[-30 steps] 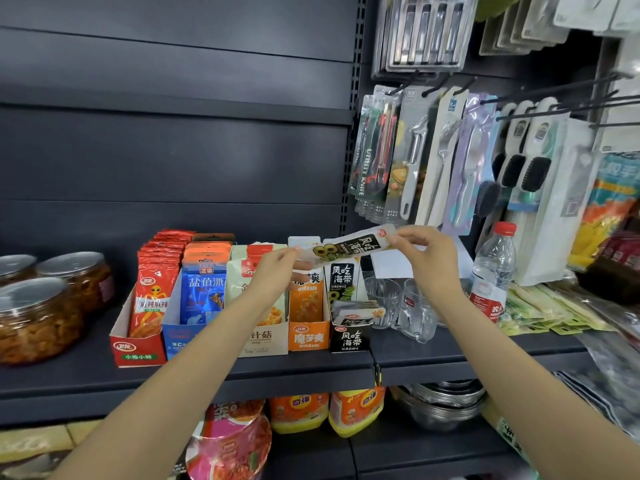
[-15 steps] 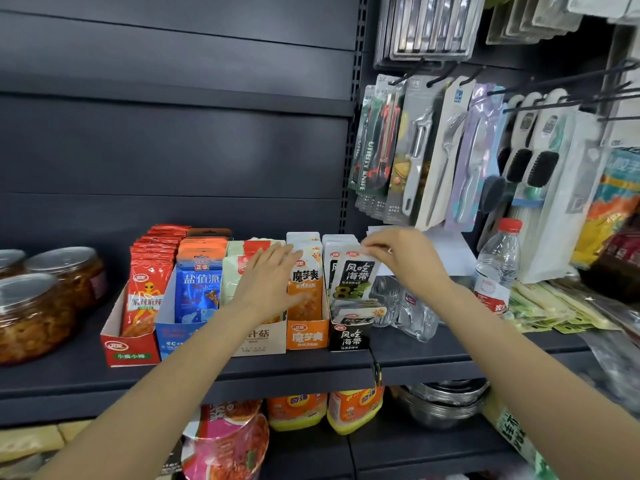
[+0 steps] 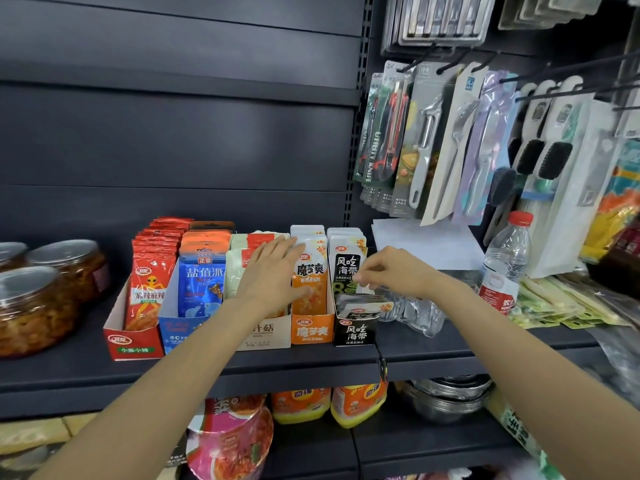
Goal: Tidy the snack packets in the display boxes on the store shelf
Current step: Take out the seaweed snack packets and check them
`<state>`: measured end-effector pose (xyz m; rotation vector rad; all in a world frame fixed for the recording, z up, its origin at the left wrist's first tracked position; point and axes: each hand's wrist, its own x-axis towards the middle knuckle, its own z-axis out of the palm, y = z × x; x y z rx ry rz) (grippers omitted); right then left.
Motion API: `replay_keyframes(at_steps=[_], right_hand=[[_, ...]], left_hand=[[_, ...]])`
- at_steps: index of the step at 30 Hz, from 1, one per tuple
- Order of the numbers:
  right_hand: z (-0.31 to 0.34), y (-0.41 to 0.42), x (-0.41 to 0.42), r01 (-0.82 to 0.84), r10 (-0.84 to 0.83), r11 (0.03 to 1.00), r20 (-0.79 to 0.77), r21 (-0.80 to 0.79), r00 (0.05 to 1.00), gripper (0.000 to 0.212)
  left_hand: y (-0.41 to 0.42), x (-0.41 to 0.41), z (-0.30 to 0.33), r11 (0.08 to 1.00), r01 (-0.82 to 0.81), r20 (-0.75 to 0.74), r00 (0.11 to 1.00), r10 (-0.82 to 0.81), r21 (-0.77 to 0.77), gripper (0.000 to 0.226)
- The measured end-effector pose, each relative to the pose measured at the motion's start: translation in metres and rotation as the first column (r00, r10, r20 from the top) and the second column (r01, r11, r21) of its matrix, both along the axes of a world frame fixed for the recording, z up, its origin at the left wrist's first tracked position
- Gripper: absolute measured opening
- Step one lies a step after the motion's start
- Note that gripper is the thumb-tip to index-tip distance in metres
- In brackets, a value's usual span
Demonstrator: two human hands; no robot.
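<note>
Now my right hand (image 3: 393,271) pinches the edge of the front black kelp packet (image 3: 346,268) standing in its black display box (image 3: 354,332). At nine o'clock, my left hand (image 3: 273,275) lies flat, fingers straight, against the orange packets (image 3: 310,282) on the shelf (image 3: 207,367).

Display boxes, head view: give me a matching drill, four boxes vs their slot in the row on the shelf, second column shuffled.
Column 1:
1. red display box
2. blue display box
3. orange display box
4. black display box

Column 2:
A. right end of the row, beside the clear glasses
B. left end of the row, nearest the jars
C. second from the right
D. second from the left

Pairs: 1-B, 2-D, 3-C, 4-A
</note>
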<state>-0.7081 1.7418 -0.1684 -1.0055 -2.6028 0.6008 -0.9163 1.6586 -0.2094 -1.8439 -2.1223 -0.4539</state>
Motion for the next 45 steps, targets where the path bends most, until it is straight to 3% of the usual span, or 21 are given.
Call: replay_keyframes(at_steps=[6,9,13,20,25,31,37,42,45], right_hand=[[0.004,0.016,-0.012,0.138,-0.110,0.961,-0.129,0.238,0.986,0.024],[0.000,0.028,-0.022,0.201,-0.170,0.919,-0.120,0.338,0.978,0.032],[-0.005,0.039,-0.037,0.189,-0.188,0.910,-0.039,0.369,0.981,0.037],[-0.009,0.043,-0.052,0.240,-0.229,0.857,-0.080,0.456,0.970,0.014],[-0.009,0.041,-0.052,0.218,-0.212,0.844,-0.069,0.490,0.975,0.012],[0.007,0.026,-0.042,0.257,-0.185,0.858,-0.199,0.445,0.962,0.012],[0.039,-0.006,-0.024,0.279,-0.083,0.889,-0.473,0.362,0.877,0.007],[0.051,-0.051,-0.009,0.268,-0.034,0.921,-0.625,0.284,0.780,0.005],[0.050,-0.077,-0.009,0.221,-0.026,0.957,-0.701,0.189,0.713,0.004]], left_hand=[[0.005,-0.004,0.004,1.000,0.016,0.019,1.000,-0.016,0.026,0.080],[0.008,-0.006,0.006,0.999,0.036,-0.014,0.999,-0.036,0.028,0.079],[0.012,-0.008,0.006,0.999,0.045,-0.033,0.998,-0.045,0.018,0.078],[0.013,-0.012,0.005,0.998,0.062,-0.047,0.997,-0.061,0.026,0.077],[0.013,-0.012,0.005,0.998,0.064,-0.037,0.997,-0.063,0.023,0.077],[0.008,-0.008,0.010,0.997,0.073,-0.009,0.997,-0.073,0.019,0.074],[-0.016,0.014,0.028,0.983,0.135,0.233,0.959,-0.161,0.125,0.061],[-0.052,0.035,0.038,0.985,0.129,0.500,0.849,-0.170,0.116,0.058],[-0.080,0.038,0.035,0.986,0.029,0.625,0.770,-0.125,0.162,0.038]])
